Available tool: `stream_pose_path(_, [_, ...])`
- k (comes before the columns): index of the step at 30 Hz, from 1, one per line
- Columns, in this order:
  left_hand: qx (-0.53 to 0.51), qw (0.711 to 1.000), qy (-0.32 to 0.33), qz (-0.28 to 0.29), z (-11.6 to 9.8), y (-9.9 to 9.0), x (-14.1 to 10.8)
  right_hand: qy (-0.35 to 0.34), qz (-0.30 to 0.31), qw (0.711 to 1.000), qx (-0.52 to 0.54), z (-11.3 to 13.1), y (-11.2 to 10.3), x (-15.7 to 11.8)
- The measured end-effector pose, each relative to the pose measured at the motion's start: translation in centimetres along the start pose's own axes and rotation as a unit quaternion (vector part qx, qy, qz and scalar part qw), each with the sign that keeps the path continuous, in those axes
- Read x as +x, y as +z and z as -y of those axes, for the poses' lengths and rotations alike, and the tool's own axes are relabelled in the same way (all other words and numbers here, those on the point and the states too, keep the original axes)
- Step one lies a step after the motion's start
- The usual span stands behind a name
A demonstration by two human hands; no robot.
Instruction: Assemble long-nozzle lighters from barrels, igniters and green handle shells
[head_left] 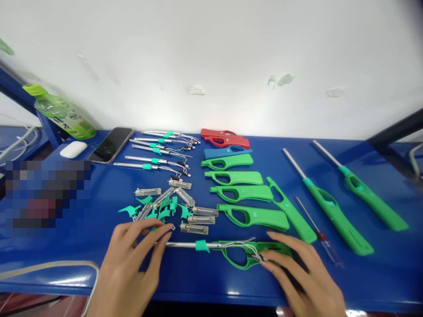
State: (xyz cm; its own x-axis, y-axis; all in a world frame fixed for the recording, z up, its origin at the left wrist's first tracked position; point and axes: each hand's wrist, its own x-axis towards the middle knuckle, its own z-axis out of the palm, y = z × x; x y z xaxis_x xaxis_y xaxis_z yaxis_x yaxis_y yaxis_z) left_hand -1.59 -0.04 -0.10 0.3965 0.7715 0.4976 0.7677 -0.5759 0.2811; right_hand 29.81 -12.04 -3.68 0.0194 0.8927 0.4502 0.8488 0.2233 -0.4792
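Left hand at the outer end of the metal tube, thumb and index close together by a small pale piece; cannot tell whether they grip the tube. Right hand pinches a small black part between thumb and fingertips, over the open green shell. Tube lies level, teal collar round it, white wires running right to the black part.

Beyond, on the blue surface: loose teal triggers heaped among clear tanks; five wired tubes in a stack of rows, upper left. Centre, a column of closed handles: red, blue, green. One more green handle slants just right of these. Further right, a clear-handled screwdriver and two long green lighters, both slanting. Far left: phone, white case, tilted bottle near the wall.
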Motion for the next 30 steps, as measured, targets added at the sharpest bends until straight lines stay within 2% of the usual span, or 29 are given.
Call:
stream_pose_path(3, [0.019, 0.999, 0.023, 0.026, 2.0, -0.2, 0.6, 0.017, -0.002, 1.000, -0.009, 0.3, 0.1, -0.1])
stream_pose_path(6, [0.012, 0.997, 0.056, 0.059, 3.0, 0.1, 0.8, 0.027, -0.013, 1.000, -0.009, 0.4, 0.2, -0.2])
stream_pose_path(16, [0.017, 0.989, 0.107, 0.098, 3.1, 0.9, 2.0, 0.017, -0.024, 0.999, -0.015, 0.3, 0.3, -0.1])
stream_pose_path(20, [0.028, 0.987, 0.106, 0.114, 2.3, 0.8, 2.2, -0.012, -0.037, 0.999, -0.022, 0.3, 0.4, 0.3])
stream_pose_path(23, [0.018, 0.991, 0.096, 0.096, 1.2, 0.3, 2.2, -0.018, -0.032, 0.999, -0.028, 0.5, 0.3, 0.7])
stream_pose_path(27, [-0.037, 0.995, 0.063, 0.072, -1.1, -0.2, 1.7, -0.020, -0.025, 0.999, -0.018, 0.8, 0.0, 0.9])
stream_pose_path(30, [-0.100, 0.988, 0.065, 0.100, -2.8, 0.1, 1.0, -0.028, -0.005, 1.000, -0.013, 0.8, -0.2, 0.9])
